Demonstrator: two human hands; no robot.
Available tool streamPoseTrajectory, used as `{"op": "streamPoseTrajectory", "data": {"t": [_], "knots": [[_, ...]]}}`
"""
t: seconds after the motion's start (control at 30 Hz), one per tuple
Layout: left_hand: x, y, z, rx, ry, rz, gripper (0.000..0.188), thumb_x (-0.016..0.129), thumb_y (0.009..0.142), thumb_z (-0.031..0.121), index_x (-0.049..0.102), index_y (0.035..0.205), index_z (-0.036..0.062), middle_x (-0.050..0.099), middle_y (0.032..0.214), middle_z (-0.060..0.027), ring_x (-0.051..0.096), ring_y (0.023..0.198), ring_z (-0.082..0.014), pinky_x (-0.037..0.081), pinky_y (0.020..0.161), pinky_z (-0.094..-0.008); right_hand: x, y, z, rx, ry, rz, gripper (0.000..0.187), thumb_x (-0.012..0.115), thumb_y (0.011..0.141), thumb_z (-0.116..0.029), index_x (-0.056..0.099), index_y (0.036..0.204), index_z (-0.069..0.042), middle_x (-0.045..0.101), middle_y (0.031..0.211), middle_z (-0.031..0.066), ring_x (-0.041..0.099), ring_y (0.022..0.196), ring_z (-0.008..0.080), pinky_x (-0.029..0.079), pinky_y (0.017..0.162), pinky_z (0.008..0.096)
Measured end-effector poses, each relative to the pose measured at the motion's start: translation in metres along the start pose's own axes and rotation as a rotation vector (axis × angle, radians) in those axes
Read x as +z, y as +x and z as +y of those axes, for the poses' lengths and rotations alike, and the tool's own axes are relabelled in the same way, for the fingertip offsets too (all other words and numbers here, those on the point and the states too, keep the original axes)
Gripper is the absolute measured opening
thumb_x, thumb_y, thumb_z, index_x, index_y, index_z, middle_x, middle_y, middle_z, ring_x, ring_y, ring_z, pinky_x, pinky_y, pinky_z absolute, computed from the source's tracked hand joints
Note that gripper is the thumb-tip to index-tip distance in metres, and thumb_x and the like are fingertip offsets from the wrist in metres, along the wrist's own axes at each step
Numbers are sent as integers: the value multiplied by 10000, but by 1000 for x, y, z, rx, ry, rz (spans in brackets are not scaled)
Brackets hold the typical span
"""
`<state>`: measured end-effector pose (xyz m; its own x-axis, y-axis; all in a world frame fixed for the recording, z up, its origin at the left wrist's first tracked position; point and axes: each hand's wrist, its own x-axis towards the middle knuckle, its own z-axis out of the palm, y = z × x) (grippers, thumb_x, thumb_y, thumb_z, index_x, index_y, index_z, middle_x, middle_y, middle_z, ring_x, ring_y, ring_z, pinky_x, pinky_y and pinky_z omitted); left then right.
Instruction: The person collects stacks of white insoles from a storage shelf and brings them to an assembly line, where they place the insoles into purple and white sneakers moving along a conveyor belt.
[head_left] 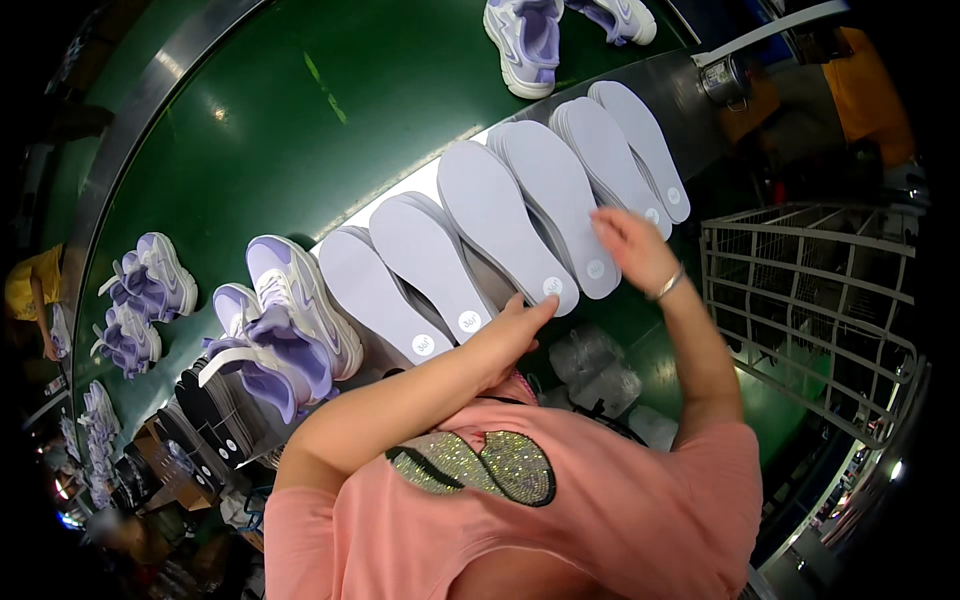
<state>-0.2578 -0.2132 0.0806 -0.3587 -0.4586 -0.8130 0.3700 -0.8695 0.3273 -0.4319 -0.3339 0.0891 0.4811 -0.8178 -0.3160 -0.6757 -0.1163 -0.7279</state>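
Observation:
A row of pale lilac-grey insoles lies in stacks along the bench's near edge, heels with round white stickers toward me. My left hand is at the heel of a middle insole, a digit on its end and the other fingers partly hidden below the edge; it appears to grip there. My right hand is over the side of the neighbouring insole stack, fingers bent and slightly apart, with nothing visible in them. Further insole stacks lie right of it, and others lie to the left.
Purple-white sneakers stand left of the insoles, another pair farther left, and more at the far side of the green bench. A wire cart stands at right. Black insoles sit lower left. Another person is at far left.

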Motion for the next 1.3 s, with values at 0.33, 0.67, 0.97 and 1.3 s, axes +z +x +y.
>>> {"op": "streamPoseTrajectory", "data": {"t": [0.33, 0.67, 0.97, 1.3], "knots": [[11, 84, -8, 212, -377, 560, 779, 623, 683, 337, 205, 1223, -38, 358, 1193, -194, 372, 1111, -276, 298, 939, -353, 51, -24, 83, 168, 210, 196, 577, 616, 735, -292, 394, 1113, 82, 502, 1037, 210, 494, 946, 283, 391, 821, 330], [11, 57, 8, 332, -392, 169, 774, 646, 661, 351, 246, 1193, -45, 417, 1128, -177, 418, 1056, -273, 314, 896, -448, 21, 0, 89, 421, 1248, -281, 450, 600, 714, -108, 438, 1103, 52, 538, 1023, 121, 528, 928, 180, 434, 783, 293], [-13, -55, 26, 618, -215, 72, 644, 649, 676, 199, 287, 1161, -21, 461, 1044, -136, 481, 954, -201, 398, 831, -320, 65, -21, 63, 174, 503, 149, 699, 662, 620, -115, 298, 1197, 37, 485, 1045, 183, 498, 955, 259, 403, 821, 335], [-43, -75, 22, 850, -148, 366, 663, 652, 663, 191, 264, 1152, -31, 441, 1053, -158, 464, 963, -222, 388, 835, -336, 95, -13, 12, 150, -301, 236, 766, 668, 591, -234, 282, 1218, -22, 428, 1143, 186, 449, 1022, 347, 391, 789, 421]]}}
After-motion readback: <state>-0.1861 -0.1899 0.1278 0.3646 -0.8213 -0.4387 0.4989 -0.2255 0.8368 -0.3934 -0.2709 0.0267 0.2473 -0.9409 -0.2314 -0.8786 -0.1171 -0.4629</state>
